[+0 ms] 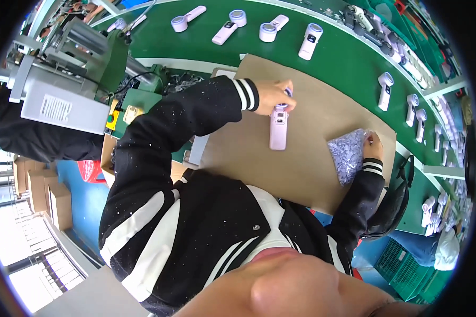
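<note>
My left hand point(276, 98) is closed round the head end of a pale pink handheld device point(278, 129). The handle points toward me over the brown cardboard sheet point(238, 158), and a small dark window shows near its top. Fingers hide most of the head. To the right, a clear plastic bag point(346, 156) full of small pale lilac parts lies on the cardboard. At its upper right edge my right hand point(373, 146) has its fingers curled on the plastic. Part of those fingertips is hidden.
Several similar devices with round heads, one of them here point(310, 42), lie along the green belt point(206, 45) beyond the cardboard. A grey machine point(63, 100) stands at the left. A black bag point(391, 211) sits right of my right arm. Another person's dark sleeve point(42, 132) shows far left.
</note>
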### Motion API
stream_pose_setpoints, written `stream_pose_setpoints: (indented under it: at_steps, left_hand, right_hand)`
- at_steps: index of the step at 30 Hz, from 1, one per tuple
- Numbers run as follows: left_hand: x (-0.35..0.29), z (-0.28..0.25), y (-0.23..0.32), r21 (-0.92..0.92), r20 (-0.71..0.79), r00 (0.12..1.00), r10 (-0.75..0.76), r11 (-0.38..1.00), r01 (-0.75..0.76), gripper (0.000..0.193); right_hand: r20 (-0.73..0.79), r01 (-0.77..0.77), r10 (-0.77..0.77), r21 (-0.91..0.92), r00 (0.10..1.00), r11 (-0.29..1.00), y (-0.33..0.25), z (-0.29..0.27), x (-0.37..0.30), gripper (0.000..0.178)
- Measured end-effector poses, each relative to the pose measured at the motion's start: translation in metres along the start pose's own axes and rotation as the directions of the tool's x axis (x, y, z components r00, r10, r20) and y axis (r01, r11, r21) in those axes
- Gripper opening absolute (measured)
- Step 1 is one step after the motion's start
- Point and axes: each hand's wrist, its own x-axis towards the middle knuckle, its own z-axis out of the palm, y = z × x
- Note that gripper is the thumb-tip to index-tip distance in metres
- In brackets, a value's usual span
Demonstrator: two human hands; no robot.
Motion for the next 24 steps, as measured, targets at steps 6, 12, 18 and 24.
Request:
stream_pose_setpoints:
  at_steps: [6, 12, 18, 24]
  left_hand:
    - [-0.061, -0.003, -0.007, -0.223, -0.268, 0.95, -0.162, 0.97, 0.102, 0.053]
    - [-0.145, -0.017, -0.06, 0.16, -0.24, 0.715, -0.656, 0.7, 0.696, 0.039]
    - [-0.155, -0.013, -0.067, 0.257, -0.23, 0.54, -0.809, 0.485, 0.836, 0.034]
    - [-0.157, -0.007, -0.071, 0.218, -0.29, 0.567, -0.771, 0.524, 0.824, 0.032]
  right_hand:
    - [-0.076, 0.139, -0.132, 0.092, 0.988, 0.986, 0.013, 0.014, 0.002, 0.024]
    - [-0.022, 0.208, -0.207, 0.162, 0.978, 0.965, 0.015, 0.021, 0.007, 0.024]
    - [0.059, 0.111, -0.122, 0.162, 0.991, 0.981, 0.031, 0.024, 0.015, 0.023]
    - [0.134, 0.079, -0.069, -0.072, 0.989, 0.994, 0.016, 0.013, 0.011, 0.017]
